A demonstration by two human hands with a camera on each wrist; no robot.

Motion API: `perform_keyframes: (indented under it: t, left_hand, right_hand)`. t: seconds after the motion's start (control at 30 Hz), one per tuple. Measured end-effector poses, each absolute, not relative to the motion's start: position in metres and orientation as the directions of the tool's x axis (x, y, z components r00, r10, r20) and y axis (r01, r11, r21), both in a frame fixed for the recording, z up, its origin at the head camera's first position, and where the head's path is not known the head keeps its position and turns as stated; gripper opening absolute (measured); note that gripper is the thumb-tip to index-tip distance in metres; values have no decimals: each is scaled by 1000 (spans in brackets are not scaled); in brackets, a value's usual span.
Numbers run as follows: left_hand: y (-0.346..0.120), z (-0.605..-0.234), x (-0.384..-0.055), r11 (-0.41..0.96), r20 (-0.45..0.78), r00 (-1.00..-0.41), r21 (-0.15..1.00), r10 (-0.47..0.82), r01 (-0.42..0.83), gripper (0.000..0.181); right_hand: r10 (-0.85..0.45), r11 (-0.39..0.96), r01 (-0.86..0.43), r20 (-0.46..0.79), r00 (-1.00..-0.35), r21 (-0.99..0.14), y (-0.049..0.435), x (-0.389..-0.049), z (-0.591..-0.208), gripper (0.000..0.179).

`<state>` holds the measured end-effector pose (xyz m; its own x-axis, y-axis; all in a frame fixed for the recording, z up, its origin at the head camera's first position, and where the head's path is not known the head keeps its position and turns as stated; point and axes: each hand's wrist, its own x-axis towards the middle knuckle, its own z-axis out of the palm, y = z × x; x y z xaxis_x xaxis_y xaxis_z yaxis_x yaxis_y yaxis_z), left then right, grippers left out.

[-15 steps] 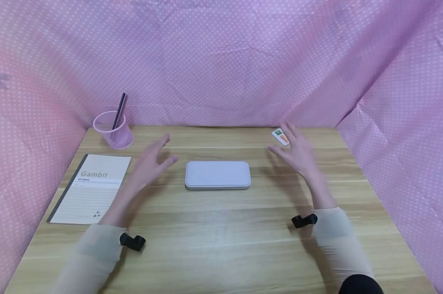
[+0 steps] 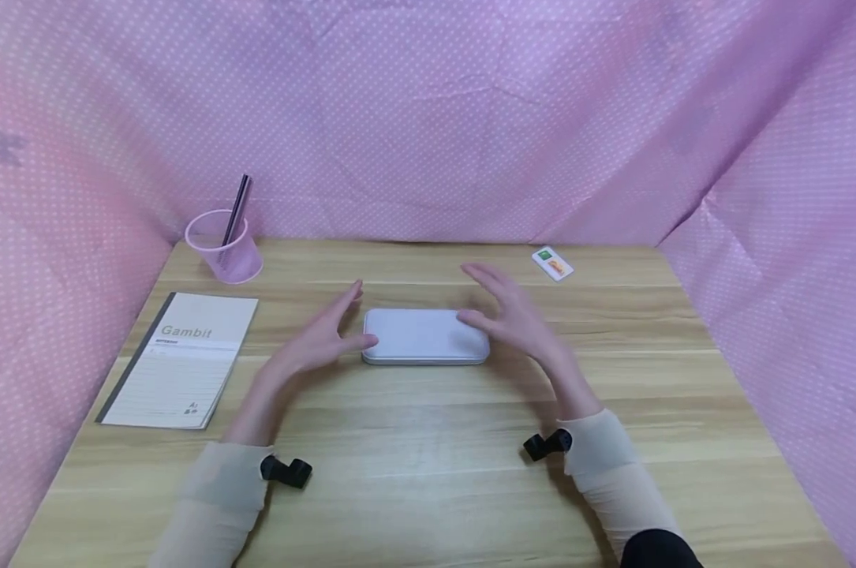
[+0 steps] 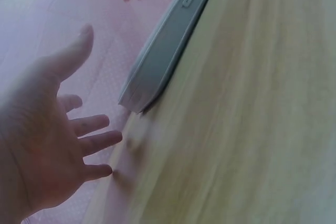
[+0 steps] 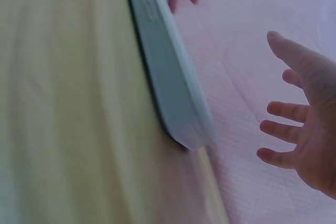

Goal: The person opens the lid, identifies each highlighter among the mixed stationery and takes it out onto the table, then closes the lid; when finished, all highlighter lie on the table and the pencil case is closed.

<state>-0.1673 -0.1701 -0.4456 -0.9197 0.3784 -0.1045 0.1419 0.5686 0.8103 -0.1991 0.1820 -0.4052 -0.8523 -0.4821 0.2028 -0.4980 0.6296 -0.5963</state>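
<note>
A pale, flat rectangular case (image 2: 420,338) with rounded corners lies on the wooden table, and the wrist views show a small catch on its front side. My left hand (image 2: 321,339) is at its left end, fingers spread and thumb overlapping the case's edge in the head view. At the other end my right hand (image 2: 516,319) has its thumb over the right part of the lid and its fingers apart. Both wrist views show a gap between each palm and the case (image 3: 168,45); neither hand grips anything.
At the left lies a white notebook (image 2: 179,363) marked Gambit. Behind it stands a pink cup (image 2: 232,256) holding dark sticks (image 2: 237,209). A small white card with coloured pictures (image 2: 552,263) lies at the back right. Pink dotted cloth (image 2: 428,126) hangs around the table (image 2: 413,473).
Both hands have moved inward toward the case, the left one rightward and the right one leftward, away from the small card. The case itself stays where it was on the table.
</note>
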Motion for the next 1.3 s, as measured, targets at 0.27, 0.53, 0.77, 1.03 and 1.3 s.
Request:
perform_keyframes:
  t: [0.27, 0.53, 0.77, 1.03, 1.3]
  left_hand:
    - [-159, -450, -164, 659, -141, -904, 730, 404, 181, 119]
    - [-152, -453, -164, 691, -126, -894, 684, 429, 235, 126]
    - [-148, -452, -165, 727, -150, -897, 648, 416, 229, 120]
    - [-142, -456, -169, 736, -136, -896, 629, 422, 251, 108]
    - [-147, -458, -172, 747, -142, -894, 612, 425, 258, 105]
  right_hand:
    - [-617, 640, -574, 104, -780, -511, 168, -192, -418, 89]
    - [-672, 694, -613, -34, -740, -377, 159, -185, -428, 95]
    - [-690, 697, -644, -47, -723, -316, 156, -183, -433, 90]
    - [-677, 706, -630, -48, -734, -324, 159, -181, -435, 86]
    - [-672, 713, -623, -60, -738, -321, 153, -181, -433, 85]
